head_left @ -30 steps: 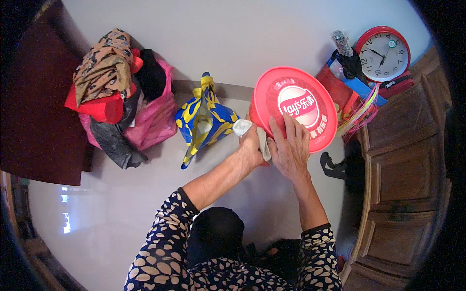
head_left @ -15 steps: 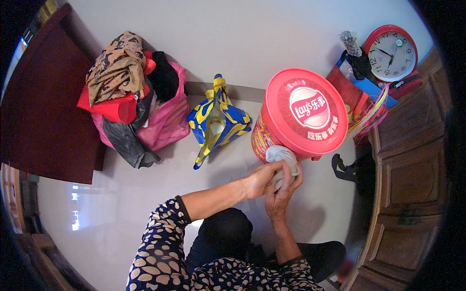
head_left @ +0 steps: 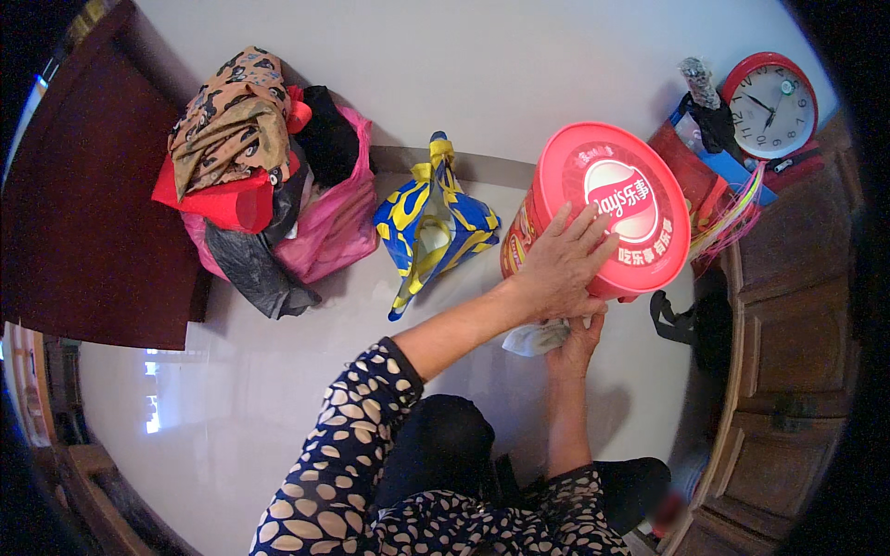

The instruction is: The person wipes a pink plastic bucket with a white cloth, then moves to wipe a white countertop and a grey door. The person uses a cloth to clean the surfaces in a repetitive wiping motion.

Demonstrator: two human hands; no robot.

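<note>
In the head view, the left hand (head_left: 563, 271) had been moved from the crumpled pale cloth (head_left: 534, 340) onto the smooth lid (head_left: 642, 215), fingers spread, while the cloth was held in the grip of the right hand (head_left: 577, 347). The red, round bucket (head_left: 521, 228) was stood on the glossy floor (head_left: 269, 417), lid upward, long axis roughly vertical.

Head-worn fisheye view, upright, facing down, near left hand (head_left: 563, 271), right hand (head_left: 578, 348)

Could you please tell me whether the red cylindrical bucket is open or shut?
Shut: a round, flat red lid covers the top of the printed red cylindrical bucket, with the left hand over part of it.
</note>
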